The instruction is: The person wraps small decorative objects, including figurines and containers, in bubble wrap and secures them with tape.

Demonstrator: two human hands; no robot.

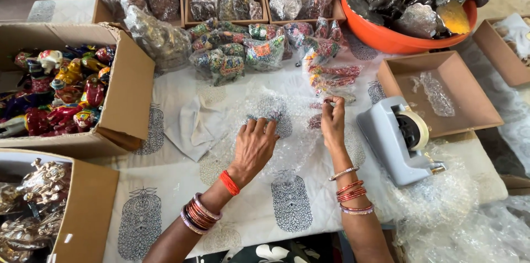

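Bubble wrap (276, 125) lies spread over the middle of the desk (165, 208), on its printed white cloth. I see my left hand (254, 144) pressed flat on the sheet, fingers spread and holding nothing. My right hand (333, 122) sits just beside it, fingertips pinched on the sheet's far edge — whether they also nip a small piece there, I cannot tell. A grey tape dispenser (398, 139) stands near the right hand, toward the desk's right edge, with a shallow cardboard tray (441, 89) behind it. An orange tub (406, 6) of silvery pieces fills the far right corner — wrapped painted figures (243, 48) crowd the far edge. A carton of bright figurines (58, 94) sits at the left edge.
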